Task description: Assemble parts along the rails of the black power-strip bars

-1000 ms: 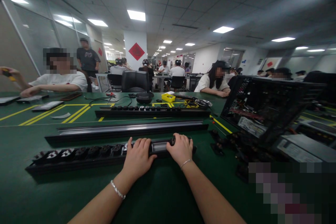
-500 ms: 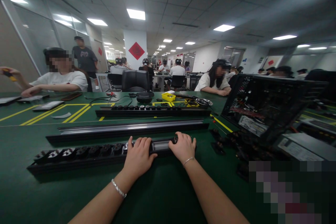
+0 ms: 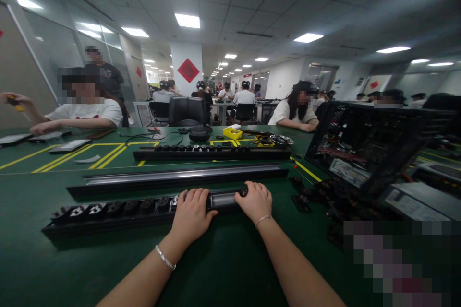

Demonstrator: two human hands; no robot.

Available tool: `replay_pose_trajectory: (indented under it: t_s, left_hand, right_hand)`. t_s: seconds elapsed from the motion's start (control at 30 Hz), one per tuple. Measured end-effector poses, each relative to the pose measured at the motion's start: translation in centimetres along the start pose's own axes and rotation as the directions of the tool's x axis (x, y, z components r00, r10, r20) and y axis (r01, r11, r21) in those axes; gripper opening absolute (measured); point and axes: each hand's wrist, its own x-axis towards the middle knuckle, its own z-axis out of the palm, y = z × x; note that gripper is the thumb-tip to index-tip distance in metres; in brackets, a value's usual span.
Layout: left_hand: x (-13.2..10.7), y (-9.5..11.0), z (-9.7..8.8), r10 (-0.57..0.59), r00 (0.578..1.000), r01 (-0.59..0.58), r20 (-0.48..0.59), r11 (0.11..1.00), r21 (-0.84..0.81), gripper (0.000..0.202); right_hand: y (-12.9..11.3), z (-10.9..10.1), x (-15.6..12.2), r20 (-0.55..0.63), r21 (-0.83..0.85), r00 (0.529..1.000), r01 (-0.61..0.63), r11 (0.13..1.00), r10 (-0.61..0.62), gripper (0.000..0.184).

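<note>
A long black track (image 3: 111, 230) lies nearest to me, with a row of black and white socket-like modules (image 3: 130, 206) in its left part. My left hand (image 3: 192, 213) curls over the modules at the track's middle, and its fingers hide what lies under them. Farther right, my right hand (image 3: 254, 203) is closed on a black round-topped module (image 3: 244, 192) at the track's right part. Between my hands shows a bare silvery stretch (image 3: 221, 199) of the channel. Behind it lies a second black track (image 3: 180, 177), its silvery channel facing up.
A third track (image 3: 212, 153) with modules lies farther back. To the right stand an opened computer case (image 3: 360, 144) and a heap of dark parts (image 3: 334, 201). A yellow tray (image 3: 232, 133) and cables sit at the back. Co-workers sit across the table.
The whole view has shifted slightly. Both hands keep their places on the track, and the right hand's fingers stay around the black module. The standing person at the back left has moved left.
</note>
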Motion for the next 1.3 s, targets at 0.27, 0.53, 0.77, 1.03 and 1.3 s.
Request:
replay_pose_trajectory:
  t_s: [0.27,0.53,0.77,1.03,1.3]
  left_hand:
    - [0.0,0.0,0.0,-0.010,1.000,0.010,0.014,1.000,0.000,0.047]
    - [0.0,0.0,-0.1,-0.007,1.000,0.007,0.011,1.000,0.002,0.047]
    - [0.0,0.0,0.0,-0.014,1.000,0.014,0.014,1.000,0.007,0.046]
    - [0.0,0.0,-0.1,-0.014,1.000,0.014,0.019,1.000,-0.008,0.047]
    - [0.1,0.1,0.0,-0.021,0.999,0.021,0.026,1.000,-0.017,0.047]
  right_hand:
    - [0.5,-0.3,0.4,0.027,0.028,0.999,0.022,0.999,-0.023,0.040]
    - [0.9,-0.2,0.5,0.010,-0.026,0.996,-0.084,0.996,0.084,0.049]
    - [1.4,-0.6,0.9,0.050,0.012,0.994,-0.100,0.995,0.099,0.047]
    - [1.8,-0.7,1.1,0.058,0.041,0.993,-0.106,0.994,0.103,0.046]
    - [2.0,-0.5,0.8,0.008,0.019,0.988,-0.152,0.988,0.151,0.053]
